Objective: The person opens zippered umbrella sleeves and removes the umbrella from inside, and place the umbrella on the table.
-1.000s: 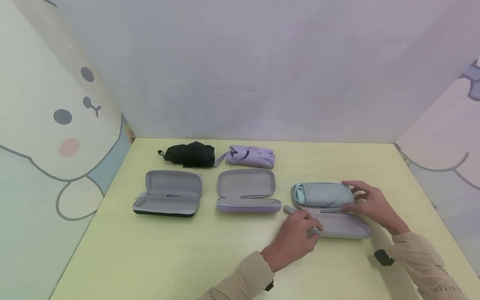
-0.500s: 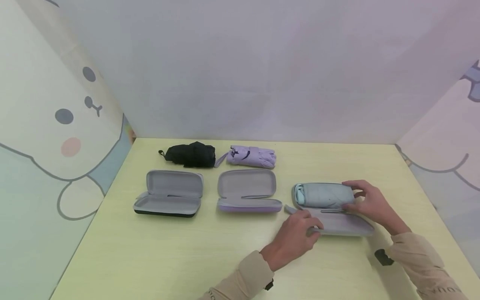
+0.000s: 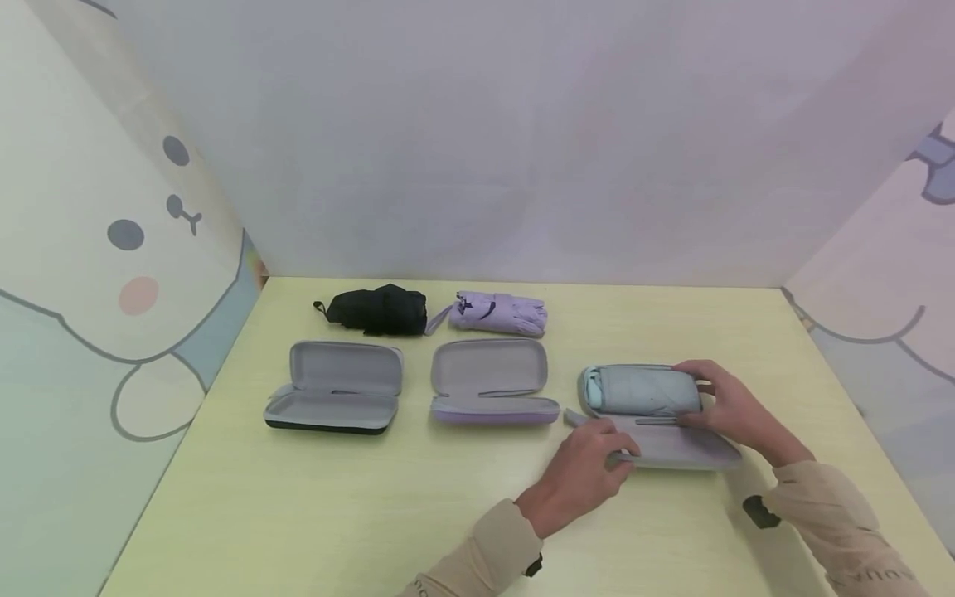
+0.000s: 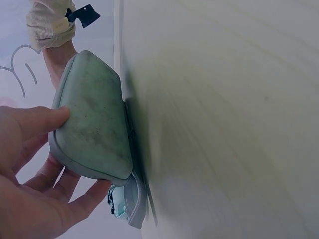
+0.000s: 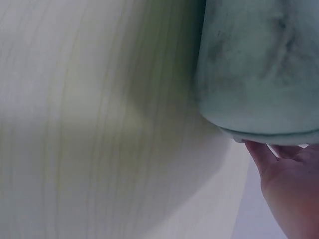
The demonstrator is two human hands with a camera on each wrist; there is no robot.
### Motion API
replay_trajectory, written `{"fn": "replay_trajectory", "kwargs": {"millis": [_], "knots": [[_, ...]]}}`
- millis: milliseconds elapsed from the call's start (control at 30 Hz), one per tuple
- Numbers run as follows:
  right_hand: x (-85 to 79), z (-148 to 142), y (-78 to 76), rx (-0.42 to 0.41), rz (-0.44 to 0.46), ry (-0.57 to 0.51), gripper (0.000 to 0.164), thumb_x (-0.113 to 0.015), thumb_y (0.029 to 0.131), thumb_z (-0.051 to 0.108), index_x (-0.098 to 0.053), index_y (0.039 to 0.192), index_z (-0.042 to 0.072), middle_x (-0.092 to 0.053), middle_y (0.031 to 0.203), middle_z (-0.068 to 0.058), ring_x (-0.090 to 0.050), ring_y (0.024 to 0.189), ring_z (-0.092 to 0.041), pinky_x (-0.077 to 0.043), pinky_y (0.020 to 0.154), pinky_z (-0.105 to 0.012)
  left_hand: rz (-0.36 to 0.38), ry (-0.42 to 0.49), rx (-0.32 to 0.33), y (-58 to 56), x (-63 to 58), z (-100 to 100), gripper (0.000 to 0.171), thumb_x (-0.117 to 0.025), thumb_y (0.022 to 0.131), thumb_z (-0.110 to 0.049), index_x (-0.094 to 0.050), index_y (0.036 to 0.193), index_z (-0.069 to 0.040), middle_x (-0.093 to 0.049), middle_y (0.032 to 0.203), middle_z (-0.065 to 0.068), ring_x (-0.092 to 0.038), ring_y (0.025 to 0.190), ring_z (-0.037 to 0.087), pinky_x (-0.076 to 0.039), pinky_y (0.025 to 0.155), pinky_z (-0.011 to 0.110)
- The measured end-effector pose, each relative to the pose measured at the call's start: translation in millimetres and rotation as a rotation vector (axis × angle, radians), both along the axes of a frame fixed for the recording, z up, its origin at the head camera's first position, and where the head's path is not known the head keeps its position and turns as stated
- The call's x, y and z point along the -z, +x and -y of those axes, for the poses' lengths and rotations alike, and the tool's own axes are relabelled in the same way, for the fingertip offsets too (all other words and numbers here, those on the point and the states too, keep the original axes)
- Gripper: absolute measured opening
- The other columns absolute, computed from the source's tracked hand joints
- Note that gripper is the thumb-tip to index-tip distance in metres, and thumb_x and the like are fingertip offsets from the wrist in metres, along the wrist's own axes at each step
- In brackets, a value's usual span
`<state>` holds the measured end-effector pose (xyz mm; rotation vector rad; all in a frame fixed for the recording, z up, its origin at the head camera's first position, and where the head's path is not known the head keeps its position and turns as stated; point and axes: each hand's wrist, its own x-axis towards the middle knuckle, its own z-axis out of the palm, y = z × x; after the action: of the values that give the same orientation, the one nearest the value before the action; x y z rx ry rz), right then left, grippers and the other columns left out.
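Note:
A light blue-green folded umbrella (image 3: 643, 391) lies in the back half of an opened green case (image 3: 679, 446) at the right of the table. With thumb and fingers my left hand (image 3: 582, 471) pinches the left end of the case's front half, whose smudged green outside (image 4: 94, 119) shows in the left wrist view, tilted up off the table. My right hand (image 3: 734, 408) holds the umbrella's right end, thumb in front and fingers behind. In the right wrist view the case's green shell (image 5: 264, 69) hides part of the right hand (image 5: 294, 179).
To the left stand two more opened cases, one with a purple base (image 3: 496, 413) and one with a black base (image 3: 328, 419), both grey inside. Behind them lie a black folded umbrella (image 3: 380, 310) and a purple one (image 3: 500, 313). A curtain (image 3: 522, 149) hangs beyond the table's back edge.
The right hand's fingers have shifted slightly left along the umbrella. The case's front half has tilted up a little. My left hand keeps its pinch nearly in place.

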<state>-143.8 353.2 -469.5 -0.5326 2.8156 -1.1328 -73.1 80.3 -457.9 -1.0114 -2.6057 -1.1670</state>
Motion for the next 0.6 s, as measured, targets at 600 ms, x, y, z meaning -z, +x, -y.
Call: {"fn": "replay_trajectory", "kwargs": {"millis": [600], "knots": [[9.5, -3.0, 3.3, 0.101, -0.093, -0.052, 0.067, -0.090, 0.057, 0.006, -0.061, 0.118, 0.003, -0.061, 0.110, -0.008, -0.055, 0.088, 0.003, -0.044, 0.072, -0.012, 0.007, -0.016, -0.013, 0.0, 2.7, 4.8, 0.009, -0.072, 0.081, -0.013, -0.072, 0.089, -0.018, -0.054, 0.081, -0.007, -0.042, 0.071, -0.003, -0.032, 0.063, 0.004]]}}
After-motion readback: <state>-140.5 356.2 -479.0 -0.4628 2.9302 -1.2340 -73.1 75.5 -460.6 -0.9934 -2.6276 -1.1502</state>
